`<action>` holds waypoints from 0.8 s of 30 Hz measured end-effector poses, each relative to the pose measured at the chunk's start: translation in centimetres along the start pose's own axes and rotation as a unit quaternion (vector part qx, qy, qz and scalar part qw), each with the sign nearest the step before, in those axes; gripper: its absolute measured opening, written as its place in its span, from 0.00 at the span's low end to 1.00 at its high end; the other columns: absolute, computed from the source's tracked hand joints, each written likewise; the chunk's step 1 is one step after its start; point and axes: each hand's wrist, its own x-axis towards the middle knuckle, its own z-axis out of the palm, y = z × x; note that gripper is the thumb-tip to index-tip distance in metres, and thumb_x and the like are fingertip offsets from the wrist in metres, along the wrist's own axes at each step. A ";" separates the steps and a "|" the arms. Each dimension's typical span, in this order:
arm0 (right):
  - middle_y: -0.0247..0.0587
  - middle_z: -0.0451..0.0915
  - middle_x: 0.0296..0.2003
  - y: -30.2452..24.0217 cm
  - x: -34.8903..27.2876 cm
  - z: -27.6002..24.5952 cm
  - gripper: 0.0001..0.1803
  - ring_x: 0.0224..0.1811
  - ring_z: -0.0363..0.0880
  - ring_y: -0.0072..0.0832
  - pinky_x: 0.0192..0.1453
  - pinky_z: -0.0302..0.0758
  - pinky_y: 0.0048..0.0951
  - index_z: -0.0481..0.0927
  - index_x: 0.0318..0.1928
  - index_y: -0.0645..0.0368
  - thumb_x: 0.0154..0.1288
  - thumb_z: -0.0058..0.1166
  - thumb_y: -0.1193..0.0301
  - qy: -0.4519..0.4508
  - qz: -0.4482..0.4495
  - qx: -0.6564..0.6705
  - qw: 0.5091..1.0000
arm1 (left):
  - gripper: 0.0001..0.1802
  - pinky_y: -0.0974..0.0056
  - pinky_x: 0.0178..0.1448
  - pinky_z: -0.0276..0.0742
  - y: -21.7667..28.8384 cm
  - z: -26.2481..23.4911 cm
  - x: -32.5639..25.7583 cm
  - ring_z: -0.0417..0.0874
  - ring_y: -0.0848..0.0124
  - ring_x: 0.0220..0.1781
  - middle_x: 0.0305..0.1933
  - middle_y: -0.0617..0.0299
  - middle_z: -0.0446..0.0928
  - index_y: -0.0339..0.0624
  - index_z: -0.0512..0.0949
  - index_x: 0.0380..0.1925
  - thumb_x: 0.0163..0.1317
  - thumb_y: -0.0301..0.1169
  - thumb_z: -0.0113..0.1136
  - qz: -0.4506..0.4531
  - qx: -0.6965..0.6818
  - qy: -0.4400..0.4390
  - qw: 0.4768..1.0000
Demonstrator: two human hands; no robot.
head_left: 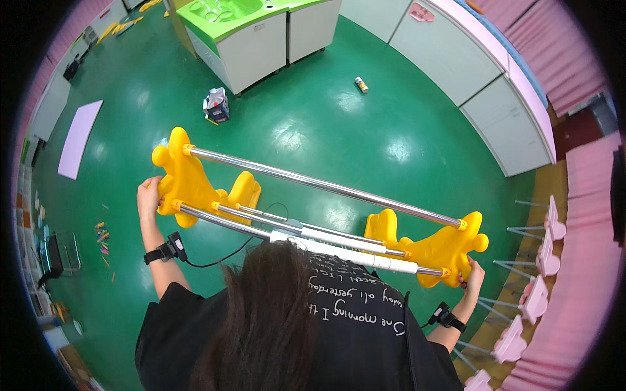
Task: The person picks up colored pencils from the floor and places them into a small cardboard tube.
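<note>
A rack of shiny metal bars [326, 186] spans between two yellow plastic end panels, the left one [188, 179] and the right one [438, 253], both with rounded, knobbed outlines. My left hand [149, 195] grips the outer edge of the left panel, fingers curled behind it. On the opposite side, my right hand [474, 276] holds the outer edge of the right panel, its fingers partly hidden. White wrapping [352, 255] covers stretches of the nearer bars, close against my black shirt. Yellow feet [245, 190] jut out below the panels. Each wrist wears a black strapped device.
Ahead stands a white cabinet [251, 55] with a green sink top. A dark bag [216, 106] and a small can [361, 85] are on the green floor. Left lies a lilac board [79, 139]; several pink chairs [535, 300] line the right wall beside white cabinets [508, 124].
</note>
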 end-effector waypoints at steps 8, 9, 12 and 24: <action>0.39 0.74 0.16 -10.0 12.0 7.7 0.22 0.08 0.64 0.21 0.09 0.54 0.20 0.79 0.51 0.61 0.64 0.39 0.64 -0.039 -0.042 -0.024 0.998 | 0.19 0.69 0.19 0.68 2.9 6.7 5.1 0.73 0.74 0.14 0.21 0.59 0.78 0.38 0.82 0.40 0.59 0.40 0.52 -0.054 0.018 0.037 0.998; 0.39 0.74 0.16 -11.7 13.3 8.5 0.22 0.08 0.64 0.21 0.09 0.55 0.21 0.79 0.51 0.61 0.64 0.39 0.64 -0.030 -0.036 -0.030 0.998 | 0.19 0.68 0.19 0.68 4.2 8.1 6.0 0.74 0.73 0.14 0.21 0.59 0.78 0.38 0.82 0.39 0.58 0.41 0.52 -0.048 0.025 0.040 0.998; 0.39 0.74 0.16 -14.4 17.0 10.0 0.22 0.08 0.64 0.21 0.10 0.55 0.21 0.79 0.49 0.62 0.65 0.38 0.63 -0.035 -0.046 -0.036 0.998 | 0.20 0.67 0.20 0.70 9.5 11.9 10.0 0.75 0.72 0.15 0.22 0.57 0.78 0.39 0.82 0.40 0.57 0.42 0.53 -0.033 0.041 0.050 0.997; 0.39 0.74 0.16 -22.4 26.2 16.2 0.23 0.07 0.63 0.21 0.09 0.51 0.19 0.77 0.53 0.61 0.65 0.38 0.62 -0.019 0.038 0.020 0.999 | 0.20 0.69 0.21 0.69 23.1 21.9 20.6 0.75 0.74 0.17 0.26 0.59 0.80 0.41 0.81 0.43 0.60 0.41 0.49 -0.003 0.038 0.027 0.999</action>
